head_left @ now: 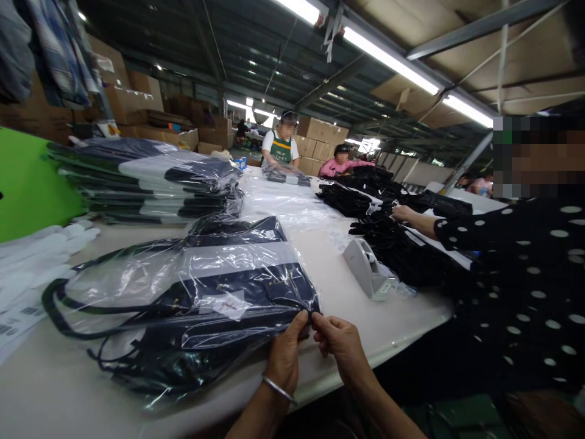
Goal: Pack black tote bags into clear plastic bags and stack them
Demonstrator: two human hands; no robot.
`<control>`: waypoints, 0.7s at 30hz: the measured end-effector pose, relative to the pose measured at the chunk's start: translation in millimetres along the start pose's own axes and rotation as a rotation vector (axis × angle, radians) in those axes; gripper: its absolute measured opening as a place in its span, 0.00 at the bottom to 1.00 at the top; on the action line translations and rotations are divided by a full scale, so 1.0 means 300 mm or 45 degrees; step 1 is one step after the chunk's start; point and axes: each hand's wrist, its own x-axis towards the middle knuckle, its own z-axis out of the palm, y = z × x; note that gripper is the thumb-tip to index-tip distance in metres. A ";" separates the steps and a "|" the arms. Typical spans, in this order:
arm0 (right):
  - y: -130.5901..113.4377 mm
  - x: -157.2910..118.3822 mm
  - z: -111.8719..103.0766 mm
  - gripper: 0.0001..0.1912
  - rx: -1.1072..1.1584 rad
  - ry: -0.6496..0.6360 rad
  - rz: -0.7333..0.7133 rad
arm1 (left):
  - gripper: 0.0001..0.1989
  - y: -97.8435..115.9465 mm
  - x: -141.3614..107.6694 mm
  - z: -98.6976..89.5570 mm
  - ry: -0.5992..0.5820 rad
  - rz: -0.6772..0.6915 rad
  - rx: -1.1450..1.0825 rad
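Note:
A dark navy bag with a pale band and long handles lies flat in a clear plastic bag (237, 274) in front of me. A small white label (231, 305) shows on it. My left hand (287, 350), with a silver bangle at the wrist, pinches the near right corner of the plastic-wrapped bag. Close beside it, my right hand (340, 344) has thumb and fingers closed at the same corner. What lies between the right fingertips is too small to make out.
Several wrapped bags form a stack (155, 183) at the left. White paper tags (27, 286) lie at the left edge. A grey tape dispenser (368, 271) stands right of centre. Black goods (402, 244) pile up beyond it, where a co-worker's hand (406, 214) reaches in. Two people work farther back.

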 end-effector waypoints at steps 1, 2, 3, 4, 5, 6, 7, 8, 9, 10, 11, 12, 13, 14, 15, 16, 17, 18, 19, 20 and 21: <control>-0.001 0.002 -0.002 0.27 0.016 -0.014 0.032 | 0.19 0.000 0.002 0.001 0.008 -0.007 -0.018; -0.004 0.002 -0.006 0.28 0.033 -0.032 0.076 | 0.19 0.001 0.002 0.003 0.020 -0.012 -0.033; -0.009 0.001 -0.012 0.29 0.058 -0.058 0.123 | 0.20 0.002 0.002 0.004 0.031 -0.014 -0.041; -0.015 -0.002 -0.019 0.30 0.089 -0.093 0.169 | 0.20 0.004 0.002 0.006 0.044 -0.010 -0.045; -0.021 -0.007 -0.027 0.30 0.124 -0.137 0.213 | 0.20 0.005 0.000 0.008 0.052 0.000 -0.045; -0.028 -0.013 -0.036 0.29 0.159 -0.191 0.251 | 0.20 0.006 -0.001 0.010 0.053 0.012 -0.042; -0.033 -0.019 -0.044 0.28 0.188 -0.253 0.279 | 0.19 0.008 -0.003 0.011 0.051 0.023 -0.042; -0.036 -0.025 -0.053 0.27 0.209 -0.311 0.292 | 0.19 0.009 -0.006 0.012 0.049 0.029 -0.046; -0.036 -0.031 -0.060 0.26 0.217 -0.357 0.298 | 0.20 0.011 -0.008 0.013 0.050 0.030 -0.051; -0.033 -0.035 -0.065 0.26 0.215 -0.385 0.299 | 0.20 0.014 -0.011 0.014 0.061 0.027 -0.054; -0.028 -0.037 -0.068 0.26 0.209 -0.390 0.293 | 0.21 0.017 -0.015 0.015 0.076 0.023 -0.055; -0.021 -0.037 -0.068 0.27 0.203 -0.366 0.271 | 0.21 0.022 -0.020 0.016 0.096 0.016 -0.057; -0.013 -0.036 -0.065 0.29 0.196 -0.326 0.228 | 0.21 0.027 -0.025 0.018 0.111 0.005 -0.062; -0.004 -0.033 -0.059 0.30 0.181 -0.277 0.164 | 0.22 0.032 -0.032 0.020 0.118 -0.007 -0.071; 0.006 -0.030 -0.052 0.30 0.153 -0.228 0.077 | 0.21 0.038 -0.039 0.022 0.116 -0.023 -0.084; 0.014 -0.027 -0.043 0.29 0.113 -0.184 -0.025 | 0.21 0.042 -0.046 0.024 0.113 -0.042 -0.105; 0.021 -0.025 -0.034 0.28 0.062 -0.158 -0.128 | 0.21 0.046 -0.053 0.025 0.115 -0.063 -0.134; 0.027 -0.024 -0.025 0.27 0.012 -0.145 -0.225 | 0.21 0.048 -0.060 0.025 0.126 -0.084 -0.166; 0.032 -0.023 -0.016 0.24 -0.029 -0.140 -0.310 | 0.21 0.048 -0.067 0.024 0.140 -0.099 -0.198; 0.035 -0.023 -0.008 0.22 -0.052 -0.137 -0.385 | 0.21 0.046 -0.074 0.022 0.153 -0.110 -0.224; 0.036 -0.024 0.000 0.20 -0.059 -0.139 -0.444 | 0.21 0.044 -0.081 0.018 0.162 -0.115 -0.242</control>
